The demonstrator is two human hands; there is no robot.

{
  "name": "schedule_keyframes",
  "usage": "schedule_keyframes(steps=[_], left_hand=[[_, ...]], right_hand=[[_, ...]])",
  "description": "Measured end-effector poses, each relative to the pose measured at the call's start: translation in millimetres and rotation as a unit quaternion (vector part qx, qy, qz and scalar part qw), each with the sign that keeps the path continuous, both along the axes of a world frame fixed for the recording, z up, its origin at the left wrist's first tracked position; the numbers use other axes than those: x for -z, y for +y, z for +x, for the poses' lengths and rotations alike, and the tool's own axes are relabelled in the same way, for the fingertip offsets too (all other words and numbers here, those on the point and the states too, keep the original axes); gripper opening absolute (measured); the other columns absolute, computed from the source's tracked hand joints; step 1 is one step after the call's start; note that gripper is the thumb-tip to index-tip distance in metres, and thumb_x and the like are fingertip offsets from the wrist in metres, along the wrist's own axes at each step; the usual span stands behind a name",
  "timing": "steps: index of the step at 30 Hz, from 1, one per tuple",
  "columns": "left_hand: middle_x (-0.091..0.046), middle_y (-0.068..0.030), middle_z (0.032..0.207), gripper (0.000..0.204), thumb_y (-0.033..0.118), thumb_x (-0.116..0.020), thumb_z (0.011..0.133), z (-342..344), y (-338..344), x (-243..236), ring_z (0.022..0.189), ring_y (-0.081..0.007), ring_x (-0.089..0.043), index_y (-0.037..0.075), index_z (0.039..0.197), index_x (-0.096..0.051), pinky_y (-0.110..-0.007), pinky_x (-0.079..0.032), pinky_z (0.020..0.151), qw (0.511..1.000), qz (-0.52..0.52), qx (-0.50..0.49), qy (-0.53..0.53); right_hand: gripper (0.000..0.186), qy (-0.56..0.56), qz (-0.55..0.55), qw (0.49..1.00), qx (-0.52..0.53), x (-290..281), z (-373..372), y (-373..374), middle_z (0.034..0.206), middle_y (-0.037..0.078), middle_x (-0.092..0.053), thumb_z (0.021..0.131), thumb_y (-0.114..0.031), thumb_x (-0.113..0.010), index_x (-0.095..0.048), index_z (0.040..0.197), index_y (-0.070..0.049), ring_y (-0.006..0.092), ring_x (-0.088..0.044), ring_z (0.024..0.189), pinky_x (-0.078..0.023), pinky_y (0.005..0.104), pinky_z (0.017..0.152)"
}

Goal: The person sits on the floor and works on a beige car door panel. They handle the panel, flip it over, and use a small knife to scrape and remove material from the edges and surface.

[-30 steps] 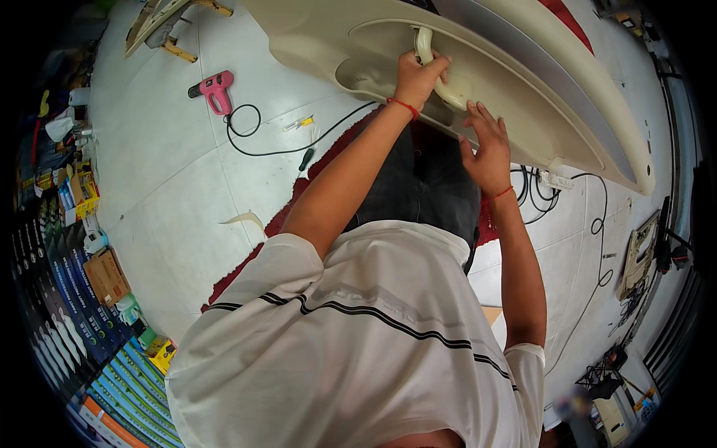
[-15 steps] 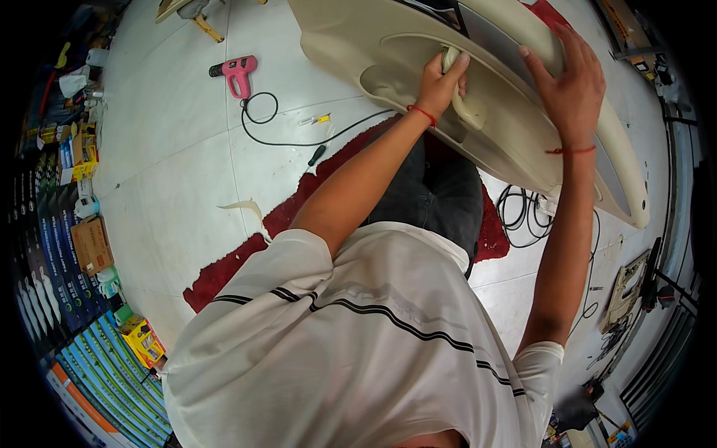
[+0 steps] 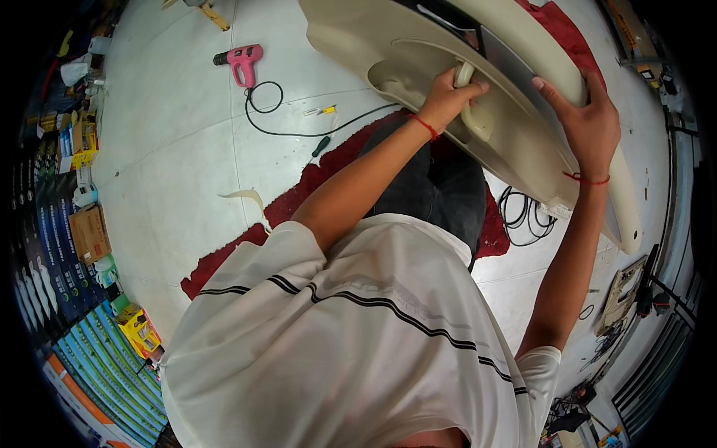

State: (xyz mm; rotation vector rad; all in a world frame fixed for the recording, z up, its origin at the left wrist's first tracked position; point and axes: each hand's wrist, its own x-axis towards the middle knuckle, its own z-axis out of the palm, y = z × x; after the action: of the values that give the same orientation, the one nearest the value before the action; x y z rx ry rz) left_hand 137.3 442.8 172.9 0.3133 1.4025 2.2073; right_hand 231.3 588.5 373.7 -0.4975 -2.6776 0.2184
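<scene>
The left hand (image 3: 449, 103) is wrapped around the curved handle (image 3: 480, 125) of a beige door panel (image 3: 515, 131), which spans beneath both hands. The right hand (image 3: 592, 127) is spread wide across its thick outer edge (thumb by the grey strip (image 3: 515, 66)). Well left of the left hand lies a pink heat gun (image 3: 243, 65).
</scene>
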Motion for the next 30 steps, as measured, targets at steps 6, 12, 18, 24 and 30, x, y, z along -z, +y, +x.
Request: schedule_keyframes(steps=[6,12,18,24,30], left_hand=[[-0.071,-0.0096,0.101,0.026,0.012,-0.073,0.087,45,-88,43,0.085,-0.0213,-0.068,0.0,0.108,-0.067,-0.035,-0.055,0.075,0.989,-0.133,0.05,0.03],[-0.071,-0.0099,0.101,0.027,0.013,-0.073,0.087,93,-176,101,0.085,-0.0217,-0.068,0.0,0.109,-0.067,-0.035,-0.055,0.075,0.922,-0.337,0.085,0.168],[-0.071,-0.0101,0.102,0.027,0.014,-0.073,0.086,111,-201,119,0.086,-0.0221,-0.068,0.0,0.109,-0.067,-0.035,-0.055,0.076,0.84,-0.436,0.092,0.309],[-0.071,-0.0104,0.102,0.028,0.014,-0.073,0.086,120,-212,118,0.087,-0.0225,-0.068,0.0,0.109,-0.067,-0.036,-0.055,0.076,0.807,-0.466,0.092,0.35],[-0.071,-0.0106,0.103,0.028,0.015,-0.073,0.086,121,-209,117,0.087,-0.0229,-0.068,0.0,0.11,-0.067,-0.036,-0.055,0.077,0.798,-0.469,0.099,0.365]], right_hand=[[0.039,-0.035,-0.25,0.968,-0.007,-10,89,-96,0.07,0.011,-0.067,0.075,-0.031,-0.089,-0.07,0.091,0.0,0.0221,-0.062,0.06,-0.049,0.0326,0.059],[0.031,-0.124,-0.278,0.941,-0.15,41,162,-148,0.059,0.007,-0.055,0.078,-0.03,-0.085,-0.064,0.075,-0.007,0.029,-0.054,0.052,-0.042,0.0395,0.051],[0.036,-0.166,-0.267,0.936,-0.159,50,163,-139,0.061,0.006,-0.052,0.077,-0.033,-0.085,-0.059,0.072,-0.009,0.0289,-0.05,0.051,-0.039,0.0394,0.05],[0.038,-0.155,-0.312,0.926,-0.148,54,162,-139,0.061,0.006,-0.053,0.076,-0.035,-0.085,-0.058,0.071,-0.009,0.0295,-0.051,0.052,-0.04,0.0391,0.05],[0.037,-0.134,-0.342,0.92,-0.136,57,163,-139,0.061,0.006,-0.054,0.075,-0.034,-0.086,-0.059,0.071,-0.009,0.0293,-0.052,0.051,-0.04,0.0386,0.05]])
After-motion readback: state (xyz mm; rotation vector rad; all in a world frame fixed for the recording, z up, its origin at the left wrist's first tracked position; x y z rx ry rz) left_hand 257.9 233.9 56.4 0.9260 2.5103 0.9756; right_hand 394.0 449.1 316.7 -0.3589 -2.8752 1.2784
